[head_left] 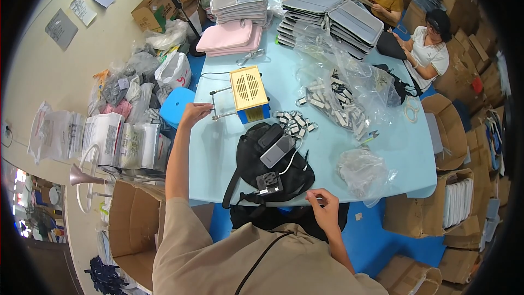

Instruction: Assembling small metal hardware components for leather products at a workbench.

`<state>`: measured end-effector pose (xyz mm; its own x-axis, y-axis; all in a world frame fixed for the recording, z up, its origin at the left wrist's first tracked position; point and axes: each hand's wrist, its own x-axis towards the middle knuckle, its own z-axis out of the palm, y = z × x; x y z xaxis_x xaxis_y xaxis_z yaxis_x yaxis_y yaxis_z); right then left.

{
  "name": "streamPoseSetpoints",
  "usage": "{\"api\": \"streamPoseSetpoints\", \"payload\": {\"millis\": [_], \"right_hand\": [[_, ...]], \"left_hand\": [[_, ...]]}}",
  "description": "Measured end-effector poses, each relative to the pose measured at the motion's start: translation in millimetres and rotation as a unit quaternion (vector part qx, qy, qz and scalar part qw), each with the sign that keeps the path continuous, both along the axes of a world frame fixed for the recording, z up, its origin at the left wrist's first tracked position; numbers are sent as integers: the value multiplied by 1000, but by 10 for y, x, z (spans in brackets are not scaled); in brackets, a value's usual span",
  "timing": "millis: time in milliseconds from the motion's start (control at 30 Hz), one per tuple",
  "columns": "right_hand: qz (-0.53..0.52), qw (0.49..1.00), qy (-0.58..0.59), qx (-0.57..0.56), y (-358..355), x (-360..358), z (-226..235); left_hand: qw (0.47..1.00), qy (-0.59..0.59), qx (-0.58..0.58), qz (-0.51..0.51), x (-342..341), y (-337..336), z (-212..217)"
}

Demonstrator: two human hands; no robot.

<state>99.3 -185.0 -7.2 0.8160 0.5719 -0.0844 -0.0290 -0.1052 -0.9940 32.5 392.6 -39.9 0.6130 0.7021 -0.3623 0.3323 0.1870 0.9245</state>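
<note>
Beige short-sleeved shirt cloth fills the bottom centre of the frame, a thin black cord running across it. At the lower left gapes an open brown cardboard carton. Above and to its right, a bright blue plastic stool stands against the edge of the pale blue table.

Left of centre, the left hand has partly curled fingers, their tips at a thin bent metal rod; whether they close around it I cannot tell. This rod reaches rightward to a box with a slotted yellow top and blue sides, which sits just right of the hand and slightly higher in the frame. Below the box, near the table's front edge, lies a soft black fabric bag, bearing a rounded grey rectangular device and a small black grilled block.

Right of the bag's lower part, at the table edge, the right hand is loosely bent, thumb and forefinger close together; I cannot tell whether anything small is pinched there. The grey device lies up and left of it. Farther right, a crumpled clear plastic bag rests on the table.
</note>
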Motion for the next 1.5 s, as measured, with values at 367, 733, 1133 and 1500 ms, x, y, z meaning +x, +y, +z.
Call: {"api": "streamPoseSetpoints", "payload": {"millis": [367,733,1133,1500], "right_hand": [[-7,1000,-1,-2,-19,4,1],[-6,1000,3,0,-43,-13,-66],[77,991,-44,96,361,-109,363],[34,975,-44,213,606,-223,976]], "left_hand": [[1000,6,-1,-16,32,-45,2],[978,-118,167,48,-313,-907,544],[974,-213,77,-8,-599,-2852,1304],[972,-224,31,-61,-471,-3560,1370]]}}
